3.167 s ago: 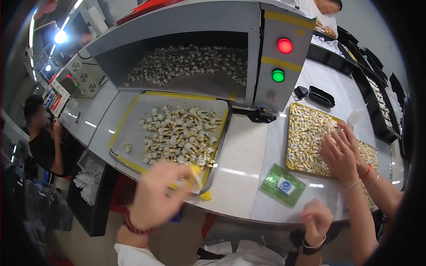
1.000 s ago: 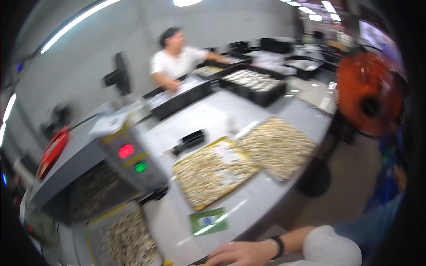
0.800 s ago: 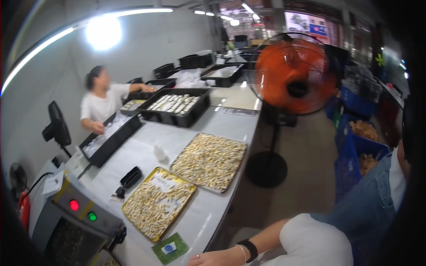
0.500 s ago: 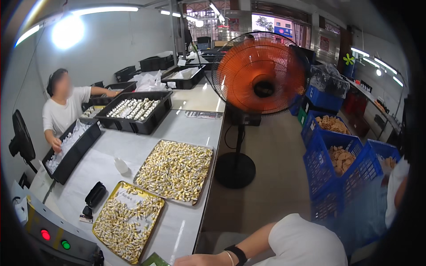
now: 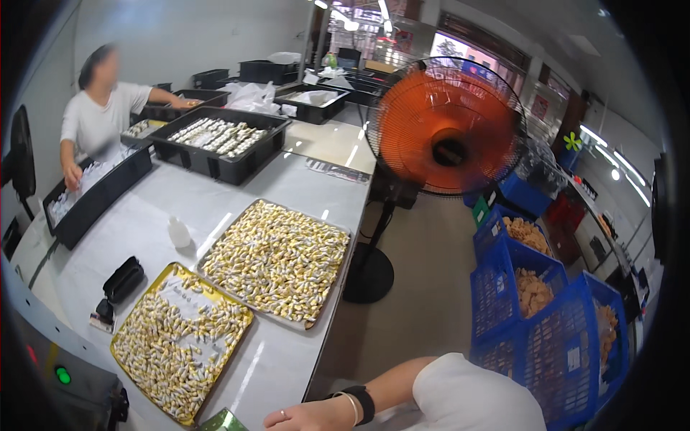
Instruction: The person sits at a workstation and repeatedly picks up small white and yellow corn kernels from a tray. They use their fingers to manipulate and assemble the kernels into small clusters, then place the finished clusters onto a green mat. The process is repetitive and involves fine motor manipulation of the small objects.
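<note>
My right hand (image 5: 307, 416) comes in at the lower edge, with a ring, a bracelet and a black wrist band. Its fingertips are cut off by the picture's edge, so I cannot make out whether it holds anything. Just left of it lies a shiny green piece (image 5: 223, 421), partly cut off. Beyond that, a yellow-rimmed tray (image 5: 246, 320) holds many small yellow-and-white capsule-like pieces, with a bare patch near its far end. A second, fuller tray (image 5: 348, 244) of similar pieces sits behind it to the right. My left hand is out of the picture.
A white bottle (image 5: 178, 233) and an open black case (image 5: 123, 279) stand on the table. Across it, a person (image 5: 104, 115) reaches into black crates (image 5: 100, 197). An orange stand fan (image 5: 445, 129) is beside the table; blue crates (image 5: 560, 352) stand at right. A green-lit machine (image 5: 63, 375) is lower left.
My view has turned and tilted, so the trays appear lower left. More of my right hand shows at the lower edge. Blue-clad legs at the far right are gone from view.
</note>
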A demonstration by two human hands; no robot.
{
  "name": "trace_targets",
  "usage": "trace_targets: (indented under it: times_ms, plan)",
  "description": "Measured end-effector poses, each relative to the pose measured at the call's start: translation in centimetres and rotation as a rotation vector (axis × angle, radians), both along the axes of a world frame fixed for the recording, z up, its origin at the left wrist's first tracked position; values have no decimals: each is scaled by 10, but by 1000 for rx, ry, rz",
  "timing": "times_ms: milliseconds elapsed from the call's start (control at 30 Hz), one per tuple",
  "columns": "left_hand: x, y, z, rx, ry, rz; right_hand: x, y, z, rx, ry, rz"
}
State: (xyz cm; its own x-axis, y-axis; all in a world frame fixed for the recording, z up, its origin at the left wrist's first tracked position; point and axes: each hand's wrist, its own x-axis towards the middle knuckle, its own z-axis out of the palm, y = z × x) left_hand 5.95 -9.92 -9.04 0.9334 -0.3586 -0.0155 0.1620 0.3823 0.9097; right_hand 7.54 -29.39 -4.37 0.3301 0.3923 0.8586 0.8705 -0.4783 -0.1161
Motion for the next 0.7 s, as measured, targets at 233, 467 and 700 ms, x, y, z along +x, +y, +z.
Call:
trace_targets:
  times_ms: [233, 467, 700]
  plan:
    - [6, 16, 2, 116, 144, -346, 0, 2, -1, -47, 38, 61]
    - [8, 19, 1, 130, 110, -377, 6, -1, 8, -53, 327, 328]
    - [2, 19, -14, 312, -60, -209, 1, -4, 12, -12, 330, 361]
